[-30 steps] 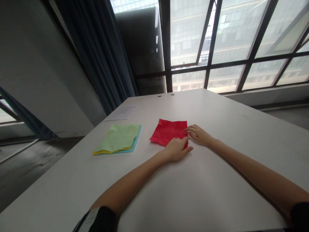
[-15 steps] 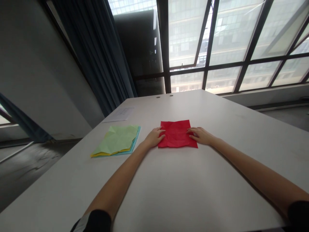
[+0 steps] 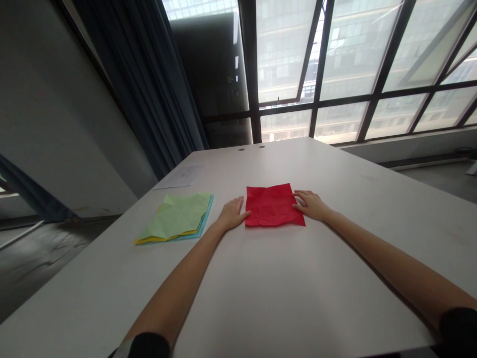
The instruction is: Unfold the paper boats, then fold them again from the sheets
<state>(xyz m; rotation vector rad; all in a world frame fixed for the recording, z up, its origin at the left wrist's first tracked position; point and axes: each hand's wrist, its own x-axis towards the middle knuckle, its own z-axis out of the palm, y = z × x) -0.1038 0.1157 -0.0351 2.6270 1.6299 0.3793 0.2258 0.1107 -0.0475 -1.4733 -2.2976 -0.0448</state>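
Note:
A creased red sheet of paper lies spread out on the white table. My left hand rests flat at its left edge, fingers stretched out, the thumb reaching the paper's side. At the right edge is my right hand, open, with its fingertips at the border of the sheet. Neither hand grips anything. Left of my left hand sits a pile of creased sheets, with a light green sheet on top. Yellow and light blue sheets stick out beneath it.
A white printed sheet lies by the table's far left edge. Two round dark fittings sit near the far end. Beyond the table are a dark blue curtain, a black screen and large windows.
Both hands have slid outward from on top of the red paper to its side edges. The view has shifted slightly. The stack of sheets lies as before.

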